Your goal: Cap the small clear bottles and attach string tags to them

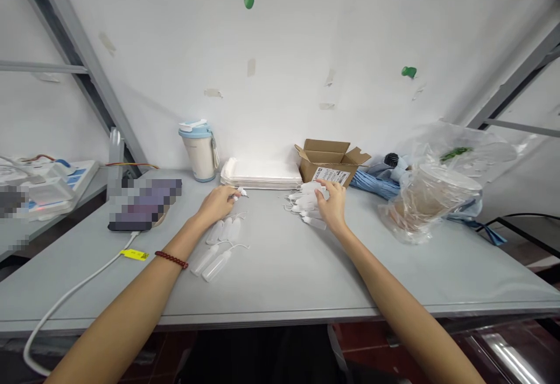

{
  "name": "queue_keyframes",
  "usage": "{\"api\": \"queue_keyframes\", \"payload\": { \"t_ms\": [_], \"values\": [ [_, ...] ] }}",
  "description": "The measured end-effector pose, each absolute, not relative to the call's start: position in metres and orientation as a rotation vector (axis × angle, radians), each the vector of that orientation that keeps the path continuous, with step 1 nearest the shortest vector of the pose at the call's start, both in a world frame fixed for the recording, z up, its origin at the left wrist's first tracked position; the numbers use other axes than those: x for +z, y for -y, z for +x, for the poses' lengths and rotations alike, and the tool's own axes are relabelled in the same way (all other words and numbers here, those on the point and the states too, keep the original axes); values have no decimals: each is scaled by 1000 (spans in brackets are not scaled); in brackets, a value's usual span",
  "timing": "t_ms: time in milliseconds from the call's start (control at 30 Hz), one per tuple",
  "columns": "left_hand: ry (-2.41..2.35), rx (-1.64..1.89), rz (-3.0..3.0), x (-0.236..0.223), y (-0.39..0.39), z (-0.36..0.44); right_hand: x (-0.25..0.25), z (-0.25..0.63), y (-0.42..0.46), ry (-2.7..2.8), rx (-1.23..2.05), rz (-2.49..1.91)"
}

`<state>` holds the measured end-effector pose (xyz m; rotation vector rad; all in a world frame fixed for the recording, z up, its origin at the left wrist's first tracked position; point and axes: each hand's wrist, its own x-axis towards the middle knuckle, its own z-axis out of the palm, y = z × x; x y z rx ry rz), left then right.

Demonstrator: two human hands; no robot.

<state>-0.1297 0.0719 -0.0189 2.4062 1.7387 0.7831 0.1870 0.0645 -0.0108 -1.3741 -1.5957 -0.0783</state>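
My left hand [219, 203] is closed in a pinch on a small white piece with a dark tip [240, 192], above the left part of the table. Just nearer to me lie several flat translucent plastic bottles with thin curved tips [217, 265], some partly behind the hand. My right hand [333, 204] is at the right end of a pile of similar bottles [312, 220]. Its thumb and forefinger are apart around the bottle ends, with no bottle plainly lifted; the other fingers are partly hidden.
A white stack [265, 174] and an open cardboard box [328, 159] stand by the wall. A lidded tumbler [200, 153], a blurred phone [146, 203] and a white cable [83, 282] are on the left. A plastic-wrapped roll [431, 203] and blue cloth [378, 182] lie right.
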Motion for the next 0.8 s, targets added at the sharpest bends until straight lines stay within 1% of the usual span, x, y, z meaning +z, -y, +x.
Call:
{"api": "queue_keyframes", "payload": {
  "t_ms": [100,167,233,367,433,700,800],
  "values": [
    [-1735,852,2377,-19,-71,-128,-4,173,-48,1642,-176,-1304],
    [-1738,933,2318,-16,-70,-125,1,157,-31,1695,-174,-1216],
    [-1735,1013,2233,-11,-67,-120,4,137,-10,1838,-88,-1089],
    [-1696,1117,2092,-1,-62,-114,3,103,26,2238,213,-882],
    [-1702,1161,2052,2,-61,-112,2,92,34,2405,258,-840],
    [-1725,1191,2041,6,-59,-113,-6,62,24,2671,74,-893],
    [-1727,1176,2039,8,-58,-111,-7,59,21,2702,80,-917]
  ]
}}
